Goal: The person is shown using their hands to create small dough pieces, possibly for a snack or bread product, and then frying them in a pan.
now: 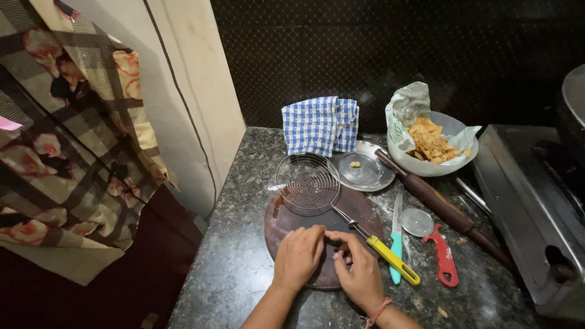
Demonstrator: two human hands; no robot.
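Board (359, 210), round and dark reddish-brown, lies on the speckled bench (244, 256). Both hands rest on its near edge: left hand (298, 256) curled, right hand (359, 271) pinching; what their fingers grip I cannot tell. Wire skimmer (308, 181) lies across it, knife (397, 237) beside.

1. A blue-and-white checked cloth (320, 125) lies folded at 12 o'clock on the speckled dark surface (237, 244).
2. Just right of it sits a flat steel plate (365, 173) with a small crumb on it.
3. At 1 o'clock, a bowl (454, 159) lined with paper holds fried pieces (431, 141).
4. A dark wooden rolling pin (443, 209) runs diagonally toward 3 o'clock.
5. A teal-handled knife (397, 244) and a red-handled wheel cutter (436, 245) lie side by side.
6. A steel stove (530, 207) stands at the right edge.
7. Floral checked fabric (67, 134) hangs at 9 o'clock.
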